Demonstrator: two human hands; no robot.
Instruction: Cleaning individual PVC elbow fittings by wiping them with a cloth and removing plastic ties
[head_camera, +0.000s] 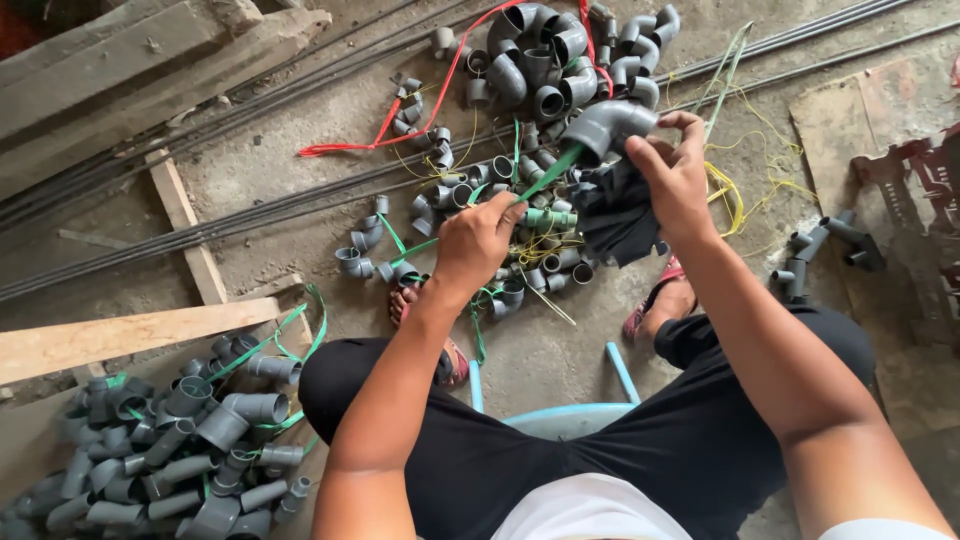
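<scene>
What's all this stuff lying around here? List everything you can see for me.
grey pipe fitting: one, grey elbow, held in the right hand
green strap: one, green, runs from the left hand to the held fitting
black cloth: one, black, under the right hand
scattered fittings: many, grey, on the ground ahead
heap of fittings: many, grey, lower left, with green straps among them
red strap: one, red, among the fittings at the top
yellow cords: several, yellow-green, right of the hands
steel rods: several, dark, lying across the ground
wooden planks: several, pale, at left
stool: one, light blue, under the person
left hand: grips the green strap
right hand: holds the fitting
</scene>
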